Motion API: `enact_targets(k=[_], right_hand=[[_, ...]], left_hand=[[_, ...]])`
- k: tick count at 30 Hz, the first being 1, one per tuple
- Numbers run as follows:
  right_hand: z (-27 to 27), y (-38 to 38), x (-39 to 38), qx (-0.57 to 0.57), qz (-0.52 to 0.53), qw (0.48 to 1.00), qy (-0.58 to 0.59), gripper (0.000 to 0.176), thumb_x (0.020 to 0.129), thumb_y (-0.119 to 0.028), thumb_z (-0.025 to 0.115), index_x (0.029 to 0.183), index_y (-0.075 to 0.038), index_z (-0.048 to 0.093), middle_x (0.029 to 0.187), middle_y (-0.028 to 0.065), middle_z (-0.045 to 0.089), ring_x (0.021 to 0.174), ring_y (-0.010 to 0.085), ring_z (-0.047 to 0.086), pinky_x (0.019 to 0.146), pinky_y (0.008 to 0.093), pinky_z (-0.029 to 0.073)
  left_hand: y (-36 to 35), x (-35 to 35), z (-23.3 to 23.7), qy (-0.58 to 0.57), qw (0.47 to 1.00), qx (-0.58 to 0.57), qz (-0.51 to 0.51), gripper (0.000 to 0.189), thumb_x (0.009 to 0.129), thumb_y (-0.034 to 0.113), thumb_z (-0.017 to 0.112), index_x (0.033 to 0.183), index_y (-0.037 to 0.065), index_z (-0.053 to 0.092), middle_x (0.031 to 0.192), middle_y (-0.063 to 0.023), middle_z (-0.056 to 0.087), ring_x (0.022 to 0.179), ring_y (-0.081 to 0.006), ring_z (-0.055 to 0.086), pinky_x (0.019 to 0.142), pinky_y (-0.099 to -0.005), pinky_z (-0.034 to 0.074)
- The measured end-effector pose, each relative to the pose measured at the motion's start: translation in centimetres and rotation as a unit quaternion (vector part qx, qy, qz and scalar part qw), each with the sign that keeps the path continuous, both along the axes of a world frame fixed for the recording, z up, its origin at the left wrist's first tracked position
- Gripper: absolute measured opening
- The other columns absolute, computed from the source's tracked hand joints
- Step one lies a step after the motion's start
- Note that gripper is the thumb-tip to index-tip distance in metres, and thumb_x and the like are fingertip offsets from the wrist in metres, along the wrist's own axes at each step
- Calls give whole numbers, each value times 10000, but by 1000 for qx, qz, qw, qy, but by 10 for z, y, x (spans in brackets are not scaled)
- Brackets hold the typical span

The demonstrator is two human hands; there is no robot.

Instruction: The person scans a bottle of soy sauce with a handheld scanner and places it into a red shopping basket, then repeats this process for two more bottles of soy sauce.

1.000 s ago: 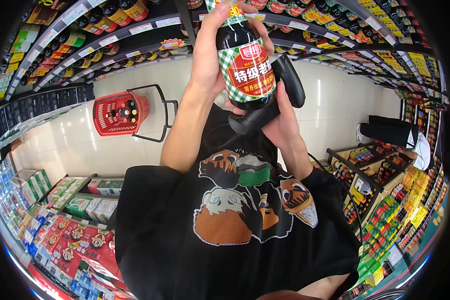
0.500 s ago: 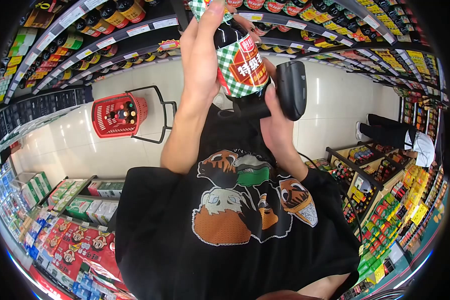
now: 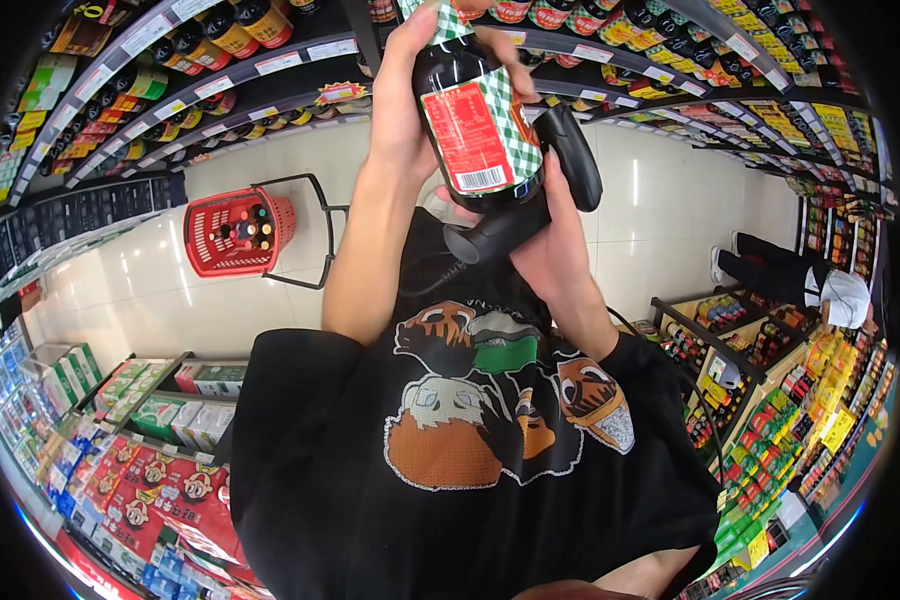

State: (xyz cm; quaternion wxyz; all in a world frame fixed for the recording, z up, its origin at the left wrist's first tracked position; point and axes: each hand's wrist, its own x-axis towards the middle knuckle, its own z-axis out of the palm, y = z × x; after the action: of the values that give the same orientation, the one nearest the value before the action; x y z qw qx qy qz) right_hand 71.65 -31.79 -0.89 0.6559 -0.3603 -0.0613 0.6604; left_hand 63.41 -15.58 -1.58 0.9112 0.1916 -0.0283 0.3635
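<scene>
A dark bottle [image 3: 470, 135] with a green-checked label is tilted in front of the shelves, its red panel and barcode facing the camera. My left hand [image 3: 398, 110] is wrapped round its upper part and neck. Close against the bottle's lower right, my right hand [image 3: 560, 245] grips a black handheld scanner [image 3: 515, 225], whose head stands right of the bottle. Some of the right hand's fingers are hidden behind the bottle and scanner.
Shelves of bottles [image 3: 310, 50] curve across the top. On the floor at left stands a red basket [image 3: 205, 235] holding several bottles. Boxed goods [image 3: 155, 480] are stacked lower left. Another person [image 3: 770, 270] is at the right, near more shelves.
The bottle has turned, so its red panel and barcode now face the camera instead of the front label. The scanner has tilted and shifted slightly left, its handle now more visible below the bottle.
</scene>
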Motion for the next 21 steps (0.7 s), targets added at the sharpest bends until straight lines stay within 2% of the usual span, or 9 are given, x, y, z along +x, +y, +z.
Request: enact_targets(k=[2, 4, 6, 8, 10, 11, 18, 20, 21], right_hand=[[-5, 1, 4, -8, 16, 1000, -25, 647, 1084, -507, 231, 1520, -35, 305, 1443, 179, 509, 1264, 377, 568, 1096, 479, 445], [-12, -2, 4, -25, -3, 999, -39, 623, 1090, -485, 249, 1517, -36, 311, 1442, 162, 512, 1277, 339, 559, 1094, 476, 444], [-13, -3, 5, -42, -23, 997, -54, 599, 1095, -462, 266, 1514, -37, 318, 1440, 145, 515, 1291, 300, 549, 1092, 473, 443], [-13, -2, 5, 0, -81, 990, -113, 475, 1067, -281, 499, 1463, -32, 416, 1363, 107, 557, 1228, 213, 576, 1005, 449, 516], [-12, -4, 1, -3, -91, 987, -135, 479, 1064, -266, 509, 1471, -33, 410, 1360, 102, 556, 1233, 200, 568, 999, 435, 516], [-12, -6, -1, -6, -103, 982, -157, 485, 1061, -251, 518, 1479, -33, 404, 1357, 96, 554, 1238, 188, 561, 993, 421, 515], [-14, -12, -6, -16, -112, 989, -98, 485, 1050, -223, 545, 1475, -36, 406, 1351, 91, 557, 1213, 185, 573, 998, 416, 494], [-21, -14, -5, -32, -93, 982, -164, 554, 1080, -437, 388, 1498, -75, 357, 1424, 135, 521, 1273, 297, 561, 1051, 501, 466], [-26, -15, -3, -31, -93, 982, -164, 554, 1080, -437, 388, 1498, -75, 357, 1424, 135, 521, 1273, 297, 561, 1051, 501, 466]], left_hand=[[1, -1, -5, 36, 999, 31, 15, 529, 1000, 461, 473, 1334, 52, 449, 963, -183, 652, 888, -360, 671, 799, -495, 572], [-8, 0, 6, 56, 996, 22, 67, 396, 1025, 367, 488, 1183, 7, 542, 984, -157, 672, 866, -273, 699, 737, -392, 589], [-10, -1, 8, 105, 991, 11, 82, 386, 1018, 368, 499, 1174, 18, 544, 963, -147, 671, 841, -270, 697, 721, -391, 587], [-13, -2, 13, 153, 983, 1, 100, 376, 1010, 368, 509, 1166, 28, 547, 941, -138, 669, 815, -267, 695, 705, -389, 585], [-18, 0, 18, 280, 944, 42, 168, 369, 1009, 368, 518, 1148, 27, 546, 926, -137, 674, 798, -261, 700, 692, -388, 587], [-18, 2, 18, 286, 941, 35, 175, 371, 1005, 366, 535, 1143, 23, 552, 914, -134, 677, 781, -255, 704, 671, -383, 588], [-23, 1, 18, 314, 933, 26, 171, 381, 1004, 368, 553, 1144, 13, 566, 927, -136, 679, 808, -263, 715, 685, -392, 602], [-23, 0, 18, 334, 924, 72, 171, 387, 1023, 369, 513, 1168, 14, 559, 955, -145, 677, 860, -285, 719, 736, -417, 611], [-23, -2, 18, 334, 924, 72, 172, 387, 1023, 369, 513, 1168, 14, 559, 955, -145, 677, 860, -285, 719, 736, -417, 611]])
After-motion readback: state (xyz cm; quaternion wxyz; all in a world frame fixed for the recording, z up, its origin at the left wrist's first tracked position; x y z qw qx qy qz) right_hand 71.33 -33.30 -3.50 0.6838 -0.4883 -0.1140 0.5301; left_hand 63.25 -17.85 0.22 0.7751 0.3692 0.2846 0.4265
